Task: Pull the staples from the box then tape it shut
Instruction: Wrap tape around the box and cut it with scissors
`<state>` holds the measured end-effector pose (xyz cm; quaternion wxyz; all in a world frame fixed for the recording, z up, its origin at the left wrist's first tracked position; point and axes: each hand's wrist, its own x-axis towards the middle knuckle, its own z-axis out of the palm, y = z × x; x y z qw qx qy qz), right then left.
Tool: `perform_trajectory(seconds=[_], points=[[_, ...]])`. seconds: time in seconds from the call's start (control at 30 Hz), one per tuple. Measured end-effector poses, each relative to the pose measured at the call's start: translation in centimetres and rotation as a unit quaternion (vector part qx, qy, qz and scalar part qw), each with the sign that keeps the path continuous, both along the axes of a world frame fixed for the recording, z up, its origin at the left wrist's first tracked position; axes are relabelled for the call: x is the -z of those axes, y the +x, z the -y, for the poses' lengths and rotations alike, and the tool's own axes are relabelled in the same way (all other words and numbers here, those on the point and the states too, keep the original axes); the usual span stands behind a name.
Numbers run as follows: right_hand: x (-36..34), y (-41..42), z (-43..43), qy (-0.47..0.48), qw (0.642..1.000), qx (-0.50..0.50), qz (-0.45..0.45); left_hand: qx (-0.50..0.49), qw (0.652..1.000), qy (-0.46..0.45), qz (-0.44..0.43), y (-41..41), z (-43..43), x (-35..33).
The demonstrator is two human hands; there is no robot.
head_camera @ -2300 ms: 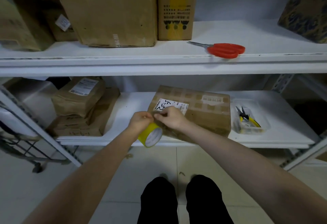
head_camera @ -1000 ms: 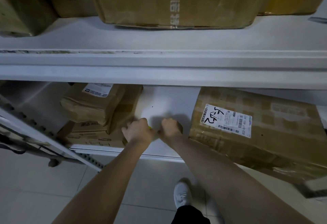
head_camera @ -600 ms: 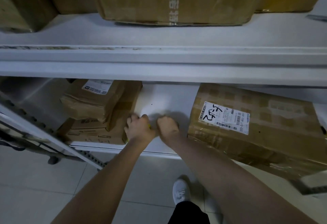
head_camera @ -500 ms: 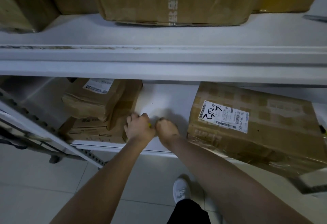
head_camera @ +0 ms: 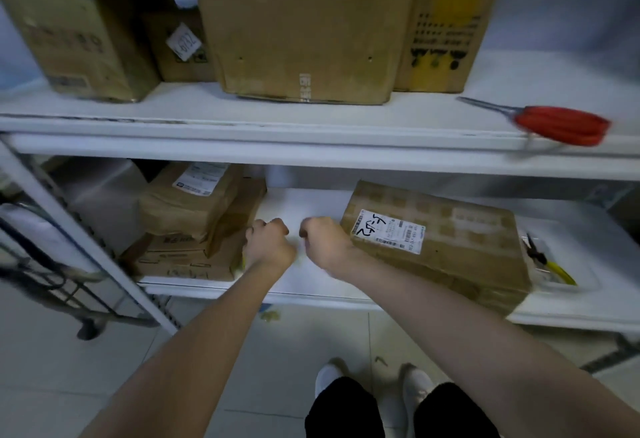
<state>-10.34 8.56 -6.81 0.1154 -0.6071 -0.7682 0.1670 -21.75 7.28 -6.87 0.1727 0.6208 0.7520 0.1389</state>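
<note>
Fingers curled, contents impossible to tell, the left hand [head_camera: 270,247] and right hand [head_camera: 325,243] hover over the lower shelf [head_camera: 311,202] beside the labelled cardboard box [head_camera: 450,247].

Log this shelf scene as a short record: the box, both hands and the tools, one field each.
box: labelled cardboard, lying on the lower shelf, right of both hands
left hand: fingers curled above the lower shelf; contents hidden
right hand: fingers curled, by the box's left corner; contents hidden
scissors: red handles, upper shelf, far right
pliers: yellow handles, in a clear tray right of the box
</note>
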Motion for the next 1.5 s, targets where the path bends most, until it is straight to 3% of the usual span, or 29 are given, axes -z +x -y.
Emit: perform_trajectory(seconds=[0.2,0.33,0.43,0.53,0.63,0.7,0.87,1.03,1.13,1.37,1.5], points=[[-8.4,4.5,6.2,0.230,0.971,0.017,-0.061,-0.002,0.994,0.035,0.104,4.6,3.6,-5.5],[-12.6,9.3,10.7,0.434,0.899,-0.008,-0.066,0.035,0.985,0.056,0.159,9.8,5.9,-9.5],[-15.1,13.6,11.6,0.511,0.857,0.060,-0.034,0.068,0.974,0.070,0.204,13.2,7.4,-11.9],[-17.3,19.0,10.9,0.447,0.870,0.207,-0.006,0.085,0.959,0.098,0.253,16.2,8.7,-13.8],[-19.3,22.3,10.0,0.230,0.927,0.296,-0.009,0.097,0.955,0.090,0.264,17.9,9.3,-14.5],[-20.8,23.4,9.8,0.147,0.943,0.297,-0.007,0.105,0.952,0.087,0.272,18.7,9.5,-15.3],[-21.7,23.7,10.5,0.140,0.938,0.315,-0.024,0.141,0.938,0.038,0.313,19.7,10.4,-15.6],[-19.7,21.5,12.7,0.259,0.926,0.273,-0.030,0.114,0.898,-0.042,0.424,20.3,12.3,-16.2],[-17.4,19.0,14.5,0.318,0.923,0.213,-0.051,0.085,0.861,-0.028,0.501,19.9,12.2,-15.1],[-11.5,14.0,15.3,0.260,0.948,0.140,-0.116,0.038,0.840,0.078,0.535,14.4,13.7,-9.6],[-8.2,10.1,13.9,0.131,0.975,0.080,-0.161,-0.043,0.845,0.093,0.525,10.4,12.6,-6.8]])
